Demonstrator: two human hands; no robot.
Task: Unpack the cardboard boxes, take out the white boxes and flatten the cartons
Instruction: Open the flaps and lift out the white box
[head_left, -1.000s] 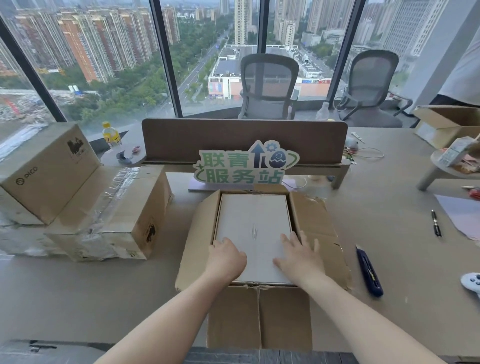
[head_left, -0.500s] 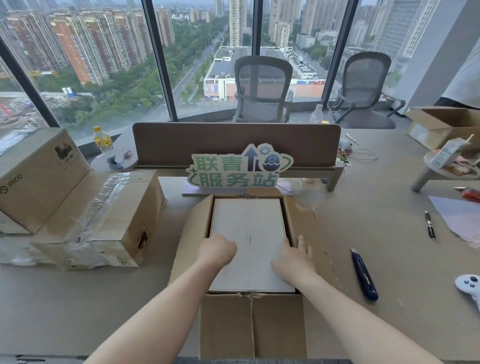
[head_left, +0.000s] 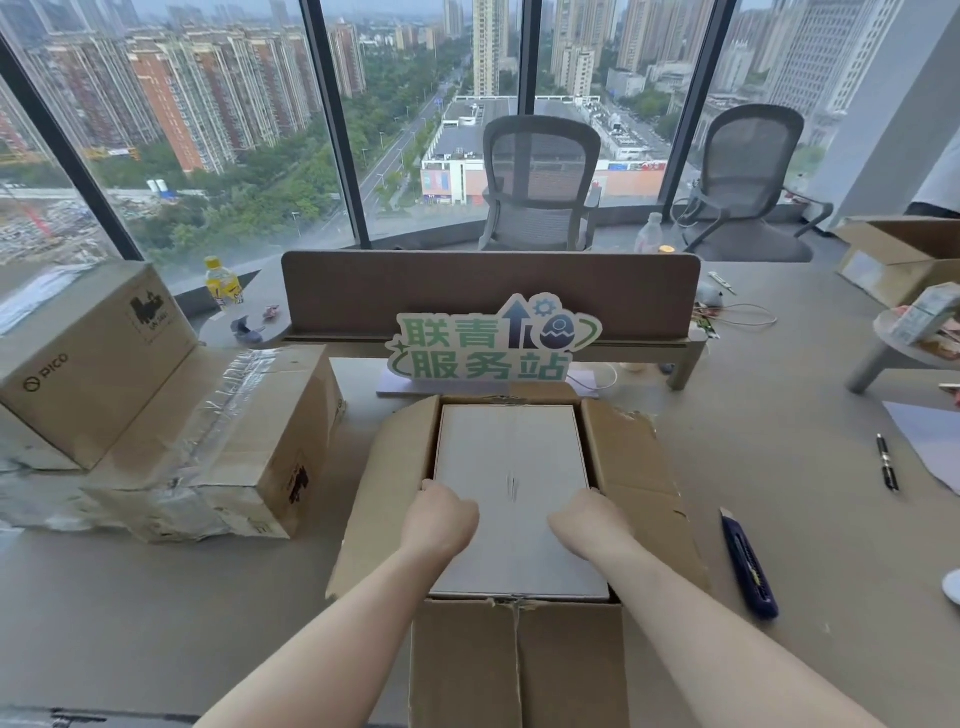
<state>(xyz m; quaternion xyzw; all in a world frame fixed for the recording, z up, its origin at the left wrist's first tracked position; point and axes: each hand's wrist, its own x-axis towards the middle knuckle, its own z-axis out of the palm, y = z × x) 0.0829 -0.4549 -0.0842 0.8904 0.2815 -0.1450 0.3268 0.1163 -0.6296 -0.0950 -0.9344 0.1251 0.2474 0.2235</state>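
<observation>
Open carton (head_left: 519, 649) on the grey desk (head_left: 779, 493), all four flaps folded outward, with the white box (head_left: 511, 467) lying flat inside it. Both forearms reach in from the near edge of the carton. The left hand (head_left: 441, 517) lies at the box's left edge, fingers curled down into the gap between box and carton wall; the right hand (head_left: 589, 525) does likewise at the right edge. Whether the fingertips grip the box cannot be told. Compared with half a second ago, the right hand's fingers, then spread over the right flap, have slipped down beside the box. Right of the carton lies a blue utility knife (head_left: 748, 564); left of it, two taped cardboard boxes (head_left: 208, 441); behind it, a green sign (head_left: 493, 340), a divider panel (head_left: 488, 291) and floor-height windows.
</observation>
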